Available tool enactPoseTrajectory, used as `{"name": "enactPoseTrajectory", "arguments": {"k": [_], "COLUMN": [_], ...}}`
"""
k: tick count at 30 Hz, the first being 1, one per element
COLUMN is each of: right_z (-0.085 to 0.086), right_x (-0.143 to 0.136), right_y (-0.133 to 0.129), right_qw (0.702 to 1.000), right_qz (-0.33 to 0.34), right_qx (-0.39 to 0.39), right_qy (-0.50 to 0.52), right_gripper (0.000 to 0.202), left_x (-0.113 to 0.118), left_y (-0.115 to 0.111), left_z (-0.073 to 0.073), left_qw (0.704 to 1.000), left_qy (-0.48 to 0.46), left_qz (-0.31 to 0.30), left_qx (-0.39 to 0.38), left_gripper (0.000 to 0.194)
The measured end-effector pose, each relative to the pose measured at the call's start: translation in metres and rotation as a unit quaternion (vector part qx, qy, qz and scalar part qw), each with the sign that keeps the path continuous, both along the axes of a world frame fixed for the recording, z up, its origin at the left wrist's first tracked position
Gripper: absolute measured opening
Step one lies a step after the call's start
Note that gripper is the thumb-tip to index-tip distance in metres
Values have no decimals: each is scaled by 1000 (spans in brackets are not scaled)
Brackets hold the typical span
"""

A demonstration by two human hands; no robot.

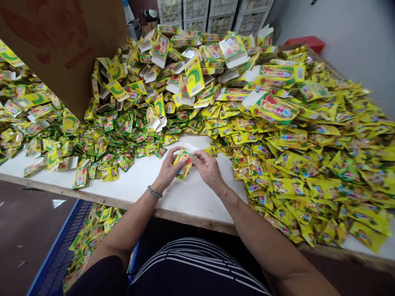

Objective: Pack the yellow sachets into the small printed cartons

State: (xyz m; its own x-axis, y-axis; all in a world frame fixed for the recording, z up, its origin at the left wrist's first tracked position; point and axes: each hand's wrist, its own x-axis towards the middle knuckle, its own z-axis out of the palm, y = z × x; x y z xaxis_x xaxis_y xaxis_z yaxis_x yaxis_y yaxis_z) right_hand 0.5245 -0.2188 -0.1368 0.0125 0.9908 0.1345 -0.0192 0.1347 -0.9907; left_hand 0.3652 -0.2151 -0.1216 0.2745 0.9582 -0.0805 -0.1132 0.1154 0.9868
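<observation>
My left hand, with a green bead bracelet on its wrist, grips a small yellow and green candy box between thumb and fingers. The box is tilted above the white tabletop, and a white flap-like piece shows behind it. From the other side my right hand pinches the upper right edge of the box, its thumb and fingertips closed together. Whether a small packet is also in those fingers is hidden. Green candy packets lie beyond my left hand. To the right of my right hand spread yellow candy packets.
Open and flat-sided candy cartons are heaped at the back. A large cardboard box stands at the left. Below the table edge, a blue crate holds filled-looking small boxes. White crates are stacked behind.
</observation>
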Motion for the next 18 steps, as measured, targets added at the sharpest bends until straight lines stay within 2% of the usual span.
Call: {"name": "enactPoseTrajectory", "arguments": {"k": [5, 7, 10, 14, 16, 18], "right_z": [-3, -4, -2, 9, 13, 14], "right_x": [1, 1, 3, 7, 8, 7], "right_y": [-3, -2, 1, -2, -5, -7], "right_qw": [992, 995, 997, 986, 988, 993], "right_qz": [2, -4, 19, 56, 67, 63], "right_qx": [23, 14, 5, 67, 76, 50], "right_qy": [-121, -98, -80, -140, -121, -86], "right_gripper": [29, 28, 44, 34, 31, 31], "left_x": [-3, -2, -1, -3, -4, -5], "left_y": [0, 1, 2, 4, 4, 4], "left_z": [-3, -3, -2, -1, 0, 0], "left_qw": [999, 1000, 999, 995, 993, 992], "left_qy": [21, 17, 10, -42, -53, -53], "left_qz": [-12, 6, 39, 85, 103, 111], "left_qx": [24, 16, -1, -16, -11, 1], "left_gripper": [51, 51, 52, 55, 54, 50]}}
